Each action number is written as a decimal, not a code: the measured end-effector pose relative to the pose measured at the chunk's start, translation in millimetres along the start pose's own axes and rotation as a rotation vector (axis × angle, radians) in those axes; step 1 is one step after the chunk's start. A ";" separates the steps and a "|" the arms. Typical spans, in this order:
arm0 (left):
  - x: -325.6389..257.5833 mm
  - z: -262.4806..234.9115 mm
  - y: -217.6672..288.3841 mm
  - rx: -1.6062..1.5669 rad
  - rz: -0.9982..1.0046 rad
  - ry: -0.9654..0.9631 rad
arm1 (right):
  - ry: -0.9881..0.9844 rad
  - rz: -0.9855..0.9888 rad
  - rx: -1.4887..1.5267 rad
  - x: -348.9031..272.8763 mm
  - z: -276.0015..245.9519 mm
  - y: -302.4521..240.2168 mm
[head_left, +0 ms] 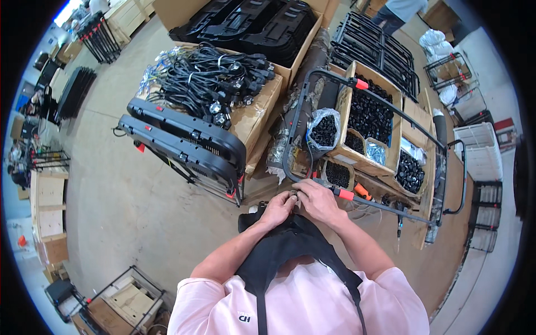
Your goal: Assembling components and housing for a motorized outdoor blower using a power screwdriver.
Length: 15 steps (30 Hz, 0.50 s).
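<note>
Close in front of my chest, my left hand (pixel 279 209) and my right hand (pixel 317 201) meet with fingertips together. Both are closed in a pinch around something small, mostly hidden by the fingers. Just beyond them lies the near corner of a black tubular metal frame (pixel 385 208) with red sleeves. One red sleeve (pixel 346 194) sits right beside my right hand. My black apron (pixel 262 259) hangs below my wrists.
A wooden crate of black plastic parts (pixel 371 111), a bag of small black pieces (pixel 324 131) and an orange-handled tool (pixel 363 192) are ahead right. Bundled power cables (pixel 206 78) top a carton; black treadmill-like units (pixel 184 151) stand left. A person (pixel 399 14) is far off.
</note>
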State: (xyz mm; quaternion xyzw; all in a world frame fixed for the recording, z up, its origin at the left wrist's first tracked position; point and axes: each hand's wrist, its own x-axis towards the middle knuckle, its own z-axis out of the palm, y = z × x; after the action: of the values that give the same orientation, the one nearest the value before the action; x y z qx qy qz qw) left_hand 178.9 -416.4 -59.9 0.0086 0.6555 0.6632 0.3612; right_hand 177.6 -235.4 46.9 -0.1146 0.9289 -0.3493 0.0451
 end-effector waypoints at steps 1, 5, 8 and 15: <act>-3.2 0.1 1.2 0.074 0.059 0.028 | -0.078 -0.031 -0.012 8.9 1.2 3.5; -6.2 3.0 -8.6 0.144 0.244 0.108 | -0.471 -0.074 -0.386 32.8 1.8 -0.2; -11.8 -3.8 -13.8 0.194 0.183 0.088 | -0.609 -0.159 -0.475 47.9 -1.1 -4.2; -10.1 -17.5 -10.6 0.208 0.181 0.071 | -0.549 -0.339 -0.439 42.9 -6.5 -0.1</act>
State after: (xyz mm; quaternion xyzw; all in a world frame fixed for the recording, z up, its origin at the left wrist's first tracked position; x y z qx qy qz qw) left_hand 182.9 -437.7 -67.0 0.0815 0.7294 0.6216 0.2739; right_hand 135.0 -241.8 51.7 -0.3627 0.9027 -0.1013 0.2080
